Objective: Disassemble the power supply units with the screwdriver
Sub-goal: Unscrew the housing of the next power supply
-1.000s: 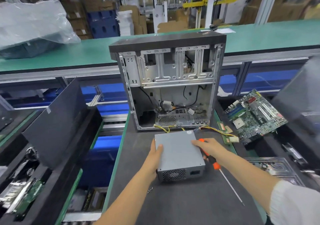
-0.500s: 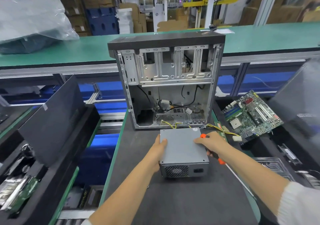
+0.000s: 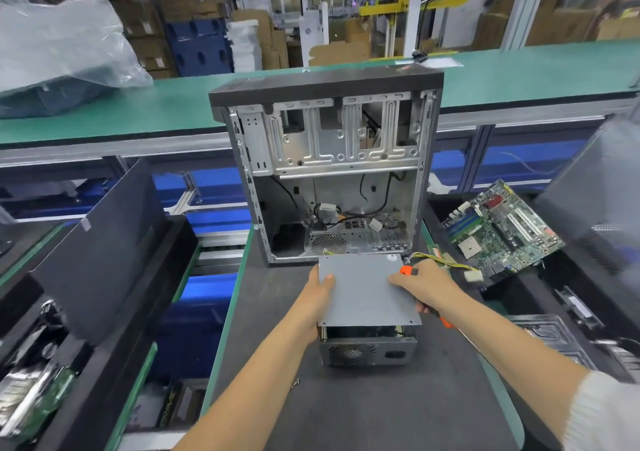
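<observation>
A grey power supply unit (image 3: pixel 369 352) stands on the dark mat in front of me. Its flat grey cover (image 3: pixel 363 293) is raised off the box, leaving a gap at the front where the insides show. My left hand (image 3: pixel 317 300) grips the cover's left edge, thumb on top. My right hand (image 3: pixel 427 289) holds the cover's right edge with fingers on top, and an orange-handled screwdriver (image 3: pixel 446 322) is held in the same hand. Yellow cables (image 3: pixel 446 263) run from the unit's back right.
An open, gutted computer case (image 3: pixel 329 173) stands upright right behind the unit. A green motherboard (image 3: pixel 502 232) lies in a bin to the right. Black side panels lean in bins at left (image 3: pixel 100 246) and right. A small screw (image 3: pixel 295 383) lies on the mat.
The cover has lifted off the power supply box, opening a gap at the front. Both hands kept hold of its edges; the unit sits slightly further right than a second ago.
</observation>
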The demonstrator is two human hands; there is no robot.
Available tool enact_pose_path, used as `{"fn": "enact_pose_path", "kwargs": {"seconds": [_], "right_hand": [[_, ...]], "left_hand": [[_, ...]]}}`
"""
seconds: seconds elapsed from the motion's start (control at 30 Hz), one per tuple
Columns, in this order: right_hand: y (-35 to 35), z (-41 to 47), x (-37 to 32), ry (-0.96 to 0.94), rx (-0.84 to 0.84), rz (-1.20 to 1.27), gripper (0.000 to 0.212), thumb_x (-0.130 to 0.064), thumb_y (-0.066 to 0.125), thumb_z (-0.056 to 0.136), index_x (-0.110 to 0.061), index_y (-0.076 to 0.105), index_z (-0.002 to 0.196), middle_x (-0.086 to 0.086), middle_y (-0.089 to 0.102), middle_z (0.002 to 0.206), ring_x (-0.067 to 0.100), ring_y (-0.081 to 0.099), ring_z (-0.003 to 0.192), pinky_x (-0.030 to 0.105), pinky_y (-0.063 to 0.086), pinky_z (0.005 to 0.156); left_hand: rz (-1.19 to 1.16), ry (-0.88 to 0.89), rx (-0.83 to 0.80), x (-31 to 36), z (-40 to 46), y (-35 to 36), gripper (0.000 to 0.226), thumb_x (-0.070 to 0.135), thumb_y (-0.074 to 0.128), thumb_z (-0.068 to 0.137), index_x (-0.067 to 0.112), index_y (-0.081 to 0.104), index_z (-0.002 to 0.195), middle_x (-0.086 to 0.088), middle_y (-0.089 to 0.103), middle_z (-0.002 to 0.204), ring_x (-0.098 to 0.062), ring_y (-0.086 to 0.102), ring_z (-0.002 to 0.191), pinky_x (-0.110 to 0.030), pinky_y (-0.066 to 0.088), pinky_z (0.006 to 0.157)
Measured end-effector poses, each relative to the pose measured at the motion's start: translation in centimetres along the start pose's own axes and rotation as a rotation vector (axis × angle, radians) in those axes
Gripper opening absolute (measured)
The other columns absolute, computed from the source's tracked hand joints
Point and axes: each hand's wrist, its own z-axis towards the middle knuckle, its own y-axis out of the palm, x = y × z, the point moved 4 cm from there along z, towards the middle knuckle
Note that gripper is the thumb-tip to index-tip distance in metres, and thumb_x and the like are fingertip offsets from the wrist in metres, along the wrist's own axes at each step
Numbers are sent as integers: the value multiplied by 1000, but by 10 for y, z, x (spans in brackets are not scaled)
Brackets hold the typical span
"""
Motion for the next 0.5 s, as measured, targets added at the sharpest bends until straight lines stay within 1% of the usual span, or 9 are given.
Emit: {"fn": "enact_pose_path", "kwargs": {"seconds": [0.07,0.1,0.23,0.3,0.33,0.37,0.43,0.5], "right_hand": [[-4,-1,-8,-29,4,-29,40,-32,66,83,-12,38,62,0,46,30,13,44,25,16,33,35],[-6,-4,-10,-27,-1,-44,41,-32,66,84,-13,38,62,1,46,30,13,44,25,15,32,35],[-28,-16,-25,-52,-14,-78,42,-38,65,84,-13,38,63,5,50,33,16,42,27,15,31,35],[-44,-24,-37,-110,-21,-79,41,-39,66,83,-11,43,64,6,50,34,14,40,25,13,29,33],[-52,-27,-43,-147,-18,-84,38,-40,67,83,-8,50,70,5,50,34,14,39,25,13,29,33],[-59,-30,-49,-184,-11,-77,36,-40,67,83,-5,57,79,5,50,35,14,39,25,13,28,33],[-67,-37,-62,-251,-15,17,35,-37,66,83,-5,63,96,7,50,38,17,40,30,18,31,36],[-66,-40,-74,-340,-67,86,35,-34,62,80,-6,66,99,11,49,41,21,39,36,23,37,43]], "left_hand": [[10,5,-6,8,-3,0,45,29,32,106,28,22,151,0,52,136,-21,58,112,-35,52,89],[-1,-3,-12,12,-6,1,45,27,33,106,27,23,150,-1,52,137,-22,58,114,-36,52,92],[-44,21,-103,37,-18,2,42,23,39,105,25,29,145,-3,56,133,-21,61,110,-33,55,83],[-42,50,-122,51,-23,0,42,22,42,104,22,30,144,-4,58,129,-18,63,100,-28,56,67],[-53,63,-118,57,-23,-2,43,20,44,103,21,30,144,-5,58,127,-18,63,95,-27,56,59],[-73,77,-99,63,-23,-6,44,18,46,102,20,29,143,-6,58,125,-18,63,92,-27,55,54],[-127,90,-32,71,-22,-20,42,13,47,101,17,33,140,-7,58,122,-21,63,92,-31,54,53],[-193,44,-5,72,-19,-35,35,9,46,100,9,42,134,-10,61,119,-24,64,91,-35,53,60]]}}
